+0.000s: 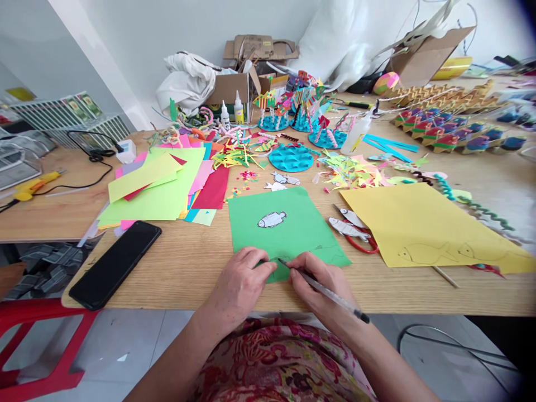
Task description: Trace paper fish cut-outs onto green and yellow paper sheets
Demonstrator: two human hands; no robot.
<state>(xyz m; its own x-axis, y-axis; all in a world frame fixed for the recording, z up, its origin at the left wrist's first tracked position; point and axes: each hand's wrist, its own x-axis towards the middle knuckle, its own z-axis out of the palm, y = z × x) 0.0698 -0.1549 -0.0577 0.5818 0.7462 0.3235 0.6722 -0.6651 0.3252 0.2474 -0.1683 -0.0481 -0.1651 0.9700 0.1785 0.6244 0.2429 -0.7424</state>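
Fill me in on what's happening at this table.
A person's right hand holds a pen, its tip at the near part of a green sheet, where faint lines show. The left hand rests on that sheet's near edge. A fish cutout lies on it. The yellow sheet to the right bears fish outlines.

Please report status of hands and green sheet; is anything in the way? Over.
Right hand holding pen, tip at green sheet. Left hand resting on near side. White fish cutout beyond hands, away from tip.
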